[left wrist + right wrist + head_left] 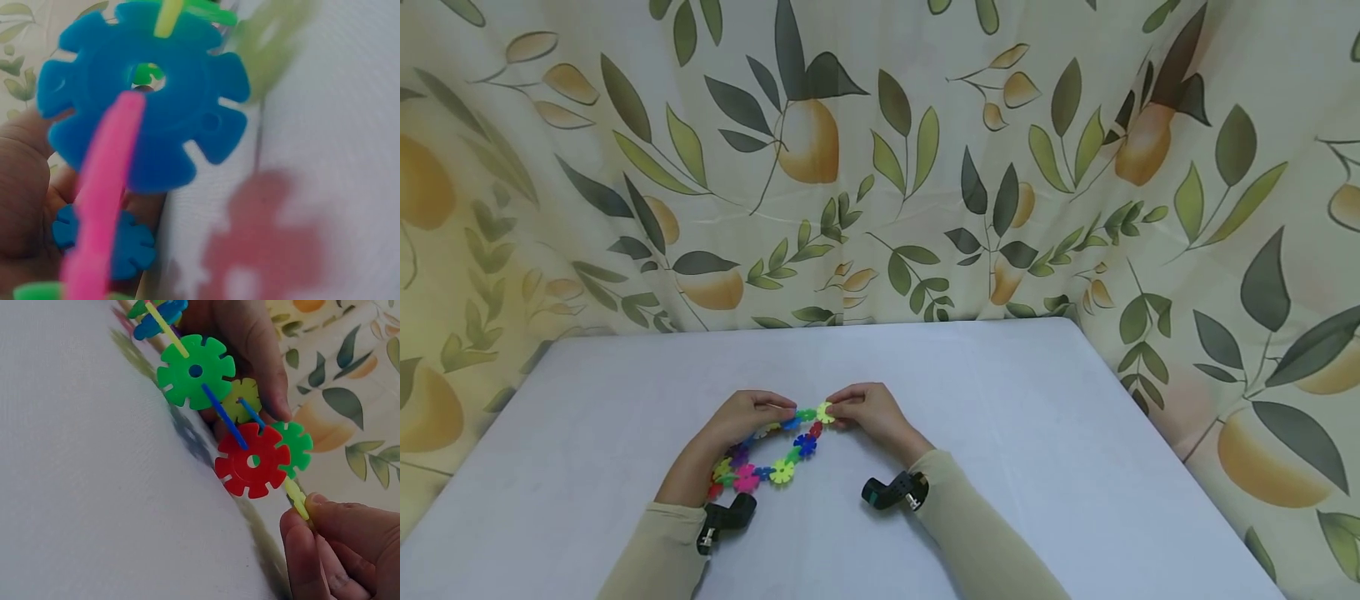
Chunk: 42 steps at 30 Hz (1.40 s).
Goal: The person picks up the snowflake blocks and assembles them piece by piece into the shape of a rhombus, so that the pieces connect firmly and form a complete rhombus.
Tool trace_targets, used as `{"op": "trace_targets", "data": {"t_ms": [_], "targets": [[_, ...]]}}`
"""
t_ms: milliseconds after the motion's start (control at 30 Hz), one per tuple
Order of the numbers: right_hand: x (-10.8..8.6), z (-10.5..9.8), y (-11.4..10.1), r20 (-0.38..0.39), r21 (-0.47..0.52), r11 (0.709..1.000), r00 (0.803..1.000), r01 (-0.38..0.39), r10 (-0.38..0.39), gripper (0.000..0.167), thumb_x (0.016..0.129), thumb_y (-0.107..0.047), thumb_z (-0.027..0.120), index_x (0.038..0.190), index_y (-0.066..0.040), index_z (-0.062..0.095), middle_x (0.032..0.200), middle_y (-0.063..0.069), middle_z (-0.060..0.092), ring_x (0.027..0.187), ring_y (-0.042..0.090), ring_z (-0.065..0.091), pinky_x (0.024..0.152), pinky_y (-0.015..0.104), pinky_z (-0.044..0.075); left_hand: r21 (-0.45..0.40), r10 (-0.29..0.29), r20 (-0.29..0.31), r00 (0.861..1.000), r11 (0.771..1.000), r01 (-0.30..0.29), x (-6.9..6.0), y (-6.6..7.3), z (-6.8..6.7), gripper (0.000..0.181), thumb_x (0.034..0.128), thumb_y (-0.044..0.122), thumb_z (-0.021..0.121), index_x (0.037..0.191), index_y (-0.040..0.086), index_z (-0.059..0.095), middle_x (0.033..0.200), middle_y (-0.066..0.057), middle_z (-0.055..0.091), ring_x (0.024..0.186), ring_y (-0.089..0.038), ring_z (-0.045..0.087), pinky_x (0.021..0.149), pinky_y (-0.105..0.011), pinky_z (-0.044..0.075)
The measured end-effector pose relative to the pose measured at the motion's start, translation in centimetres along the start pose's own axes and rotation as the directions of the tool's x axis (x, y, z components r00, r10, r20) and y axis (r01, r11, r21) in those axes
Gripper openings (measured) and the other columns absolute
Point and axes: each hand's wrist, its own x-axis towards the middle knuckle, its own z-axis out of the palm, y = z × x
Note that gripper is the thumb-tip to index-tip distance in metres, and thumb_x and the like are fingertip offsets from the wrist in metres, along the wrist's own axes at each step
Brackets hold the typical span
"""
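Note:
A ring of interlocking flower-shaped plastic discs (782,472) in many colours hangs between both hands over the table. My right hand (876,417) pinches a yellow disc (296,497) at the ring's far right, thumb against fingertips. Beside that piece are a red disc (232,464) and a green disc (300,447). The left hand (737,427) grips the ring's far left side, its fingertips by a blue disc (791,422); part of the ring is hidden behind this hand. Close up in the left wrist view are a large blue disc (181,125) and a pink disc (103,181) slotted together.
A white-covered table (1037,467) lies under the hands, and shadows of the discs fall on it. Behind it hangs a curtain (902,242) printed with fruit and leaves. Each wrist wears a small black camera (887,492).

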Motion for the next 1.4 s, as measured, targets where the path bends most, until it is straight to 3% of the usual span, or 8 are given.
{"op": "trace_targets", "data": {"t_ms": [733,1167,1400], "targets": [[-0.3,0.5,-0.2,-0.013,0.038,0.999,1.000,-0.017,0.018,0.019,0.088,-0.011,0.074,0.104,-0.001,0.075,0.084,0.008,0.075,0.061,0.008,0.065,0.061,0.021,0.056,0.069,0.019,-0.053,0.998,0.998,-0.015,-0.2,0.5,0.7,0.037,0.0811,0.044,0.078,0.106,0.016,0.077,0.109,-0.004,0.073,0.108,-0.023,0.061,0.092,-0.044,0.049],[-0.3,0.7,-0.4,-0.030,0.062,0.997,0.998,-0.044,0.046,0.017,0.086,-0.008,0.074,0.102,-0.001,0.075,0.081,0.006,0.074,0.058,0.007,0.064,0.059,0.019,0.054,0.011,0.006,-0.082,0.997,1.000,-0.006,0.2,0.5,1.5,0.030,0.0810,0.037,0.080,0.103,0.016,0.078,0.099,-0.002,0.076,0.103,-0.021,0.065,0.094,-0.044,0.048],[-0.4,0.7,-0.4,-0.037,0.061,0.998,0.999,-0.034,0.036,0.020,0.089,-0.013,0.072,0.106,-0.001,0.074,0.084,0.006,0.075,0.062,0.008,0.065,0.062,0.021,0.056,0.021,-0.004,-0.087,0.996,1.000,0.006,0.4,0.3,1.4,0.035,0.0806,0.042,0.079,0.105,0.017,0.077,0.105,-0.004,0.075,0.108,-0.024,0.063,0.094,-0.046,0.048]]}}
